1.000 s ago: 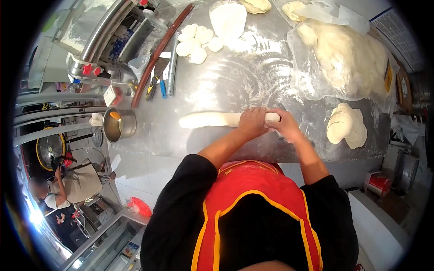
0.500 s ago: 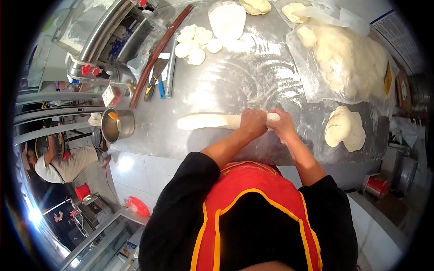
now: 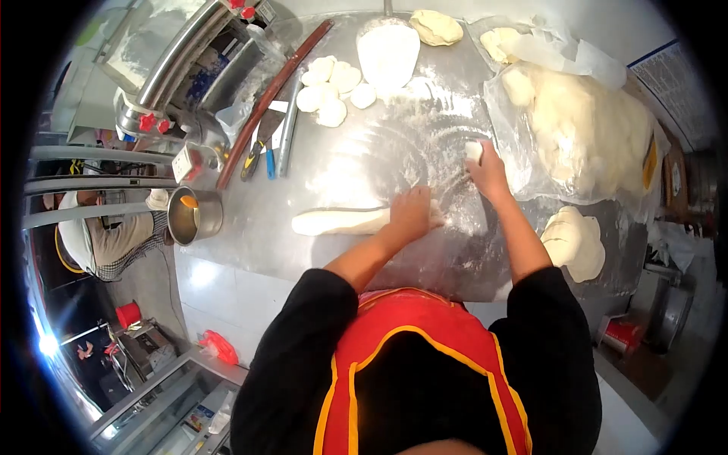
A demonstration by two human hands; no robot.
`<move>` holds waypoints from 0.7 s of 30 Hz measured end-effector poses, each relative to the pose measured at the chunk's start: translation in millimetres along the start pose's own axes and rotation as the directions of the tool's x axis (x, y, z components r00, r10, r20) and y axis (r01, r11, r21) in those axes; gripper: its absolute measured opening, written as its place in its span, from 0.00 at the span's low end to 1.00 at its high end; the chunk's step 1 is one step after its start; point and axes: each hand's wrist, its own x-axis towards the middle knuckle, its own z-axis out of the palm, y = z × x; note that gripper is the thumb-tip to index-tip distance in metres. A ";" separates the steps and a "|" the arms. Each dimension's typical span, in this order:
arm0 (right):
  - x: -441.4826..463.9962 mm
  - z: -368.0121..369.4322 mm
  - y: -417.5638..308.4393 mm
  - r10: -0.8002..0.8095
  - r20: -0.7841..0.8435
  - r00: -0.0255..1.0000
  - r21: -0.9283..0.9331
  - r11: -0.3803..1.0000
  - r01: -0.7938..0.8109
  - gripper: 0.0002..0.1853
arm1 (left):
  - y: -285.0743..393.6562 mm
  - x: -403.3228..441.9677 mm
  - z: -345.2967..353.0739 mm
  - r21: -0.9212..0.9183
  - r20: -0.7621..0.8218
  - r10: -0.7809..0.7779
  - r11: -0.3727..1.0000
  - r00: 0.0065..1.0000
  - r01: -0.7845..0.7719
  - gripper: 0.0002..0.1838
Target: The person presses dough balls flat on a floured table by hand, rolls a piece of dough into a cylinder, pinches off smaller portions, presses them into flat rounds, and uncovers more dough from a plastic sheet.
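Left hand [image 3: 412, 214] mid-frame, grip wrapped over right end of dough roll [image 3: 341, 222]; roll lies on floury metal surface [image 3: 455, 269], left of centre; right hand [image 3: 490, 173] right of centre, grip holding dough piece [image 3: 474, 151], apart from roll; dough balls [image 3: 312, 98] upper left of centre; big dough mound [image 3: 588, 129] upper right.

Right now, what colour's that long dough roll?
The long dough roll is creamy white in the head view.

From the head, one near, wide view looks forward and down at left hand [image 3: 412, 215], right hand [image 3: 490, 171] and surface [image 3: 262, 208]
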 end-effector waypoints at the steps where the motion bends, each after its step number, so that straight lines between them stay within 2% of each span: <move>1: 12.5 6.2 1.9 -0.111 -0.088 0.990 -0.246 0.965 0.086 0.24 | -5.6 -6.1 2.4 0.020 -0.045 0.028 0.999 0.999 -0.027 0.31; 4: 23.6 15.4 5.3 -0.160 0.012 0.987 -0.515 0.845 0.143 0.25 | -17.1 -18.2 0.8 0.118 -0.126 0.051 0.992 0.991 -0.036 0.32; 7: 10.8 8.7 -14.0 -0.257 -0.015 0.966 -0.641 0.744 0.188 0.26 | -25.6 -25.6 5.6 0.126 -0.204 0.095 0.989 0.974 -0.070 0.31; 8: 1.6 10.5 -16.4 -0.284 -0.007 0.959 -0.579 0.783 0.227 0.27 | -29.4 -24.2 7.3 0.114 -0.237 0.122 0.989 0.964 -0.097 0.31; 10: -28.3 9.6 -26.3 -0.341 0.004 0.940 -0.448 0.840 0.307 0.29 | -37.3 -21.7 7.3 0.002 -0.154 0.140 0.990 0.978 -0.142 0.30; 11: -47.5 9.8 -36.4 -0.113 0.158 0.981 -0.199 0.969 0.144 0.30 | -40.3 -22.4 9.2 -0.057 -0.109 0.153 0.986 0.982 -0.160 0.30; 12: -66.4 9.7 -53.8 0.078 0.353 0.932 0.027 0.995 -0.093 0.32 | -43.6 -23.4 12.3 -0.086 -0.126 0.173 0.979 0.977 -0.184 0.29; 14: -85.4 26.5 -41.8 0.118 0.542 0.832 0.279 0.909 -0.310 0.31 | -49.9 -24.0 15.9 -0.135 -0.163 0.218 0.961 0.962 -0.240 0.29; 15: -92.4 33.3 -40.5 0.106 0.630 0.769 0.377 0.824 -0.423 0.31 | -47.5 -25.6 10.4 -0.142 -0.124 0.203 0.965 0.971 -0.220 0.28; 17: -103.6 44.1 -39.3 0.124 0.516 0.848 0.395 0.844 -0.363 0.27 | -40.1 -28.2 0.5 -0.154 -0.049 0.169 0.972 0.984 -0.175 0.27; 18: -108.8 48.0 -41.7 0.131 0.455 0.881 0.400 0.853 -0.334 0.26 | -36.4 -30.2 -0.9 -0.142 -0.061 0.161 0.975 0.985 -0.168 0.25; 21: -118.6 52.3 -48.6 0.113 0.261 0.959 0.220 0.960 -0.173 0.20 | -26.8 -30.9 3.8 -0.085 -0.107 0.136 0.986 0.985 -0.146 0.19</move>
